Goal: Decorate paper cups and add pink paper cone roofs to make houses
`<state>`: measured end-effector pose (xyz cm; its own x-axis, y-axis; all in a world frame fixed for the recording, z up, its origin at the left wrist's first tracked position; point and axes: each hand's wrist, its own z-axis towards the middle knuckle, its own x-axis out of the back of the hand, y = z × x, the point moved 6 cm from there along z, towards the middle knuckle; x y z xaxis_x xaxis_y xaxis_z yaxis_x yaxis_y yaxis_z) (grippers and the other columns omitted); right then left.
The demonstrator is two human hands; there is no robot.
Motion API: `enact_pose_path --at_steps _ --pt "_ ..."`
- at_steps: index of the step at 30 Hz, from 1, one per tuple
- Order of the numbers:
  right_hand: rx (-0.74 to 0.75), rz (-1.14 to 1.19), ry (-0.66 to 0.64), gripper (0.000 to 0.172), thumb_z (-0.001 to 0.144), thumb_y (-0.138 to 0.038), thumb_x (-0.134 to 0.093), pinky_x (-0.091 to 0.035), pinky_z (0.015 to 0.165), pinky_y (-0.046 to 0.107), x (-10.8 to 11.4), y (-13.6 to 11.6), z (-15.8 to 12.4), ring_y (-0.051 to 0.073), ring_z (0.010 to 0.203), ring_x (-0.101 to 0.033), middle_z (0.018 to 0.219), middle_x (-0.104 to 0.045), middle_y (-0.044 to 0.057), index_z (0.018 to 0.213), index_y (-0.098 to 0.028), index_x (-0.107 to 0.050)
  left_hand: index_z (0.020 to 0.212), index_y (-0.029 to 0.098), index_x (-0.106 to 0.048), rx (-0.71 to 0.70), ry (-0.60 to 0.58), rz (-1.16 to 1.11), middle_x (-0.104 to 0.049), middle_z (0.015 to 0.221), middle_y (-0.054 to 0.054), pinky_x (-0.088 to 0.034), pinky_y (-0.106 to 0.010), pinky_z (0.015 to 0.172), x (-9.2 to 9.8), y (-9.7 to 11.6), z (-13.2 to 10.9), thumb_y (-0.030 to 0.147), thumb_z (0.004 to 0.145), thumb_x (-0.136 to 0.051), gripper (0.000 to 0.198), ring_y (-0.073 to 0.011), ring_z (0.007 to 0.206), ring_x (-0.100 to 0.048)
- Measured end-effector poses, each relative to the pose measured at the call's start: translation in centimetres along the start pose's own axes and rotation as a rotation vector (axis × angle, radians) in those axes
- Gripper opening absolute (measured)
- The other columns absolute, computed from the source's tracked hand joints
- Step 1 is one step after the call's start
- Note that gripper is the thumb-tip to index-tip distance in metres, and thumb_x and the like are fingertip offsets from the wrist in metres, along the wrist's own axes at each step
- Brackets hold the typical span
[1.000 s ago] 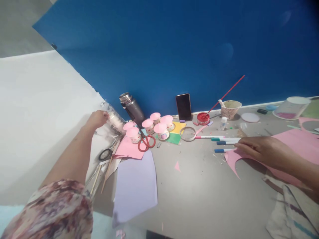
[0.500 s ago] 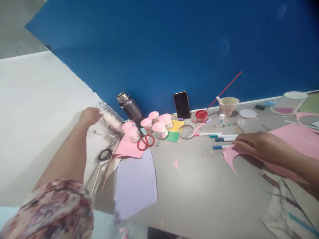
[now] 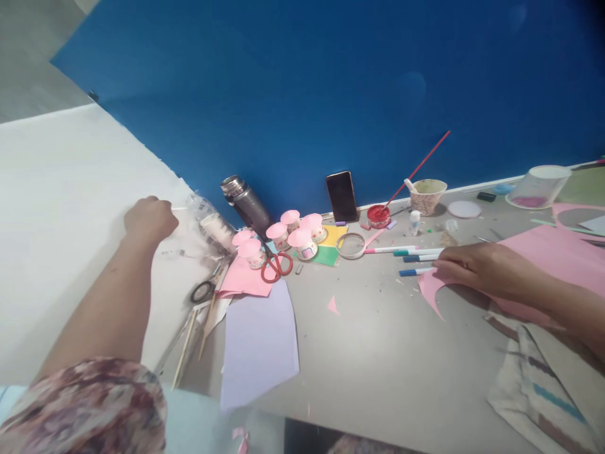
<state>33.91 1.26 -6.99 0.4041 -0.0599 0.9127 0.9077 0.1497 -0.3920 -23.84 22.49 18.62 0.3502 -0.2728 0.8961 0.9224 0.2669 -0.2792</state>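
At the left, my left hand (image 3: 150, 222) is closed on a thin white stick (image 3: 179, 209), which points toward a clear plastic packet (image 3: 213, 228) with white contents. My right hand (image 3: 472, 266) lies over pink paper (image 3: 534, 258) with its fingers curled and pressed together; whatever is under the fingertips is hidden. Beside these fingertips lie several marker pens, among them a blue-capped marker (image 3: 412, 273). The paper has a curved cut edge below the hand.
Small cups with pink paper tops (image 3: 302, 239), red-handled scissors (image 3: 276, 267) and a dark flask (image 3: 248, 205) stand left of centre. A phone (image 3: 341, 197) leans on the blue wall. Further right are a tape roll (image 3: 350, 246), red paint pot (image 3: 379, 217), paper cup (image 3: 428, 198) and cloth (image 3: 534, 378).
My left hand has drawn back leftward from the plastic packet, and a white stick now shows from its fist. My right hand stays by the markers on the pink paper. The view has shifted slightly.
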Motion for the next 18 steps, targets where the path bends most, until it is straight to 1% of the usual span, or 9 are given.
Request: enact_pose_path --at_steps 4,6,7,8,10,13,14,16,18 --pt "0.004 -0.034 0.001 0.044 0.1 -0.055 -0.042 -0.038 0.064 0.034 0.3 -0.2 0.1 0.024 0.065 -0.065 0.075 -0.075 0.005 0.075 -0.026 -0.064 0.078 0.017 -0.063 0.114 0.169 0.0 -0.05 0.073 -0.003 -0.046 -0.037 0.082 2.8 -1.5 -3.2 0.014 0.075 -0.056 0.008 -0.0264 0.09 -0.054" --pt "0.012 -0.046 0.017 0.045 0.099 -0.056 -0.041 -0.039 0.063 0.035 0.5 -0.1 0.2 0.025 0.064 -0.065 0.075 -0.075 0.005 0.076 -0.026 -0.065 0.08 0.017 -0.066 0.184 0.521 -0.28 -0.058 0.077 -0.002 -0.047 -0.036 0.085 5.1 -1.3 -7.8 0.013 0.069 -0.056 0.016 -0.024 0.089 -0.056" --pt "0.019 -0.051 0.031 0.046 0.099 -0.057 -0.04 -0.039 0.062 0.035 0.5 -0.1 0.3 0.025 0.064 -0.065 0.074 -0.075 0.005 0.076 -0.026 -0.065 0.083 0.017 -0.069 0.132 0.615 -0.455 -0.06 0.075 -0.001 -0.048 -0.034 0.084 5.4 -0.2 -10.6 0.014 0.068 -0.056 0.02 -0.0221 0.085 -0.056" --pt "0.026 -0.052 0.049 0.046 0.099 -0.057 -0.04 -0.04 0.063 0.035 0.6 -0.2 0.3 0.025 0.064 -0.066 0.074 -0.075 0.005 0.076 -0.026 -0.065 0.082 0.018 -0.071 0.076 0.633 -0.644 -0.06 0.071 0.001 -0.048 -0.032 0.079 5.2 1.4 -13.5 0.016 0.066 -0.057 0.022 -0.0203 0.078 -0.056" --pt "0.032 -0.02 0.075 0.045 0.1 -0.054 -0.041 -0.043 0.064 0.036 0.7 -0.8 0.3 0.026 0.068 -0.068 0.077 -0.076 0.006 0.078 -0.026 -0.068 0.079 0.02 -0.073 -0.129 0.465 -1.033 -0.062 0.068 0.003 -0.048 -0.029 0.071 3.7 6.5 -19.1 0.019 0.066 -0.06 0.018 -0.0185 0.072 -0.057" --pt "0.036 0.176 0.034 0.037 0.098 -0.053 -0.052 -0.051 0.066 0.035 0.1 -2.6 -0.5 0.026 0.073 -0.073 0.085 -0.08 0.007 0.109 -0.025 -0.074 0.074 0.02 -0.072 -0.463 -0.066 -1.456 -0.073 0.084 -0.001 -0.049 -0.027 0.071 0.9 16.7 -26.8 0.015 0.074 -0.056 0.017 -0.0177 0.078 -0.064" --pt "0.067 0.264 -0.011 0.042 0.097 -0.051 -0.058 -0.054 0.067 0.034 -0.3 -3.6 -1.0 0.025 0.074 -0.074 0.088 -0.08 0.006 0.128 -0.025 -0.069 0.071 0.019 -0.07 -0.53 -0.256 -1.523 -0.073 0.084 -0.002 -0.049 -0.027 0.07 0.1 19.7 -28.9 0.013 0.074 -0.054 0.017 -0.0164 0.075 -0.063" --pt "0.203 0.37 -0.086 0.072 0.091 -0.042 -0.068 -0.06 0.071 0.035 -1.0 -6.1 -2.4 0.026 0.081 -0.077 0.103 -0.081 0.009 0.158 -0.026 -0.047 0.072 0.018 -0.068 -0.569 -0.561 -1.611 -0.071 0.082 -0.002 -0.048 -0.026 0.07 -1.0 24.3 -31.7 0.01 0.076 -0.053 0.018 -0.0152 0.074 -0.062" --pt "0.349 0.333 -0.06 0.086 0.087 -0.028 -0.07 -0.062 0.082 0.038 -1.2 -8.4 -3.9 0.03 0.102 -0.077 0.135 -0.073 0.012 0.166 -0.031 -0.035 0.07 0.018 -0.065 -0.575 -0.752 -1.641 -0.07 0.079 -0.002 -0.047 -0.026 0.072 -1.6 27.0 -32.8 0.011 0.076 -0.054 0.014 -0.015 0.075 -0.061"
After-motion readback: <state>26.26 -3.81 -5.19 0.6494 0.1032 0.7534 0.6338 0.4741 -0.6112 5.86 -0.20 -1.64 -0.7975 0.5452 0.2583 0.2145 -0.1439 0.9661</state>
